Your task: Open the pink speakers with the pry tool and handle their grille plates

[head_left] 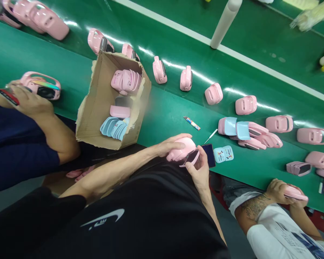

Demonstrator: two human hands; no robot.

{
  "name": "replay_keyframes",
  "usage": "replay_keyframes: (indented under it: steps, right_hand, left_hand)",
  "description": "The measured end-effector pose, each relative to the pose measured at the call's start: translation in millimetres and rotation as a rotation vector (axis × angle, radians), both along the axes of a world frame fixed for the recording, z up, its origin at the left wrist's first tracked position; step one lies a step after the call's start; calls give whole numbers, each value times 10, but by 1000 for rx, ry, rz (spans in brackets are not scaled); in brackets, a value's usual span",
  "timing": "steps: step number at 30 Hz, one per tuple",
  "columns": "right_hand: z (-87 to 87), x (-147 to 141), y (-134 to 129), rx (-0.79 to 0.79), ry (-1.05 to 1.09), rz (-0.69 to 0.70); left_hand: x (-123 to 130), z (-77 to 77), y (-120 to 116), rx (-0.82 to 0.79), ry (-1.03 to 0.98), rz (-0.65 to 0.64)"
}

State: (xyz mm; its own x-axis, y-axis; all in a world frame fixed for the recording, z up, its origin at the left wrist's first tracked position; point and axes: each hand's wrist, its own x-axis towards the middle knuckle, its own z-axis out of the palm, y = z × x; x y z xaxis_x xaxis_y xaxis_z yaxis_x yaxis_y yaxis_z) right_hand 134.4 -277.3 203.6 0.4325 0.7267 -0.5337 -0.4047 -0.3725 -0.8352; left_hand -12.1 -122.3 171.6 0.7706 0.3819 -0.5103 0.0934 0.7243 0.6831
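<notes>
My left hand [170, 145] is wrapped around a rounded pink speaker [187, 145] just in front of my body. Between the fingers and thumb of my right hand [201, 169] is a curved pink panel [184, 164] with a dark inner face, held against the speaker's lower right side. Whether the two are joined there I cannot tell. Right of my hands lie a dark flat rectangle [209, 154] and light-blue printed panels [223, 154]. A thin white-handled tool [212, 134] and a cutter knife [191, 123] rest on the green table beyond.
A torn cardboard box [85, 126] at left holds pink and blue panels. Pink speakers [186, 78] line the green belt [175, 54] behind. Stacked panels [236, 128] lie at right. A co-worker's hand [34, 100] holds a lit speaker; another co-worker's hands [277, 190] hold a pink piece.
</notes>
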Motion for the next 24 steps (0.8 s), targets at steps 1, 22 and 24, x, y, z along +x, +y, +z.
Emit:
replay_keyframes:
  steps: [1,22,24]
  right_hand:
    - [-8,9,-11,1,-19,-40]
    - [-223,189,188,3,551,-177]
    - [-264,209,192,-24,561,-183]
  left_hand:
    - [-15,-22,9,-26,-5,32]
    - [-389,-890,334,1247,1084,-330]
    - [-399,-878,327,1264,1069,-307]
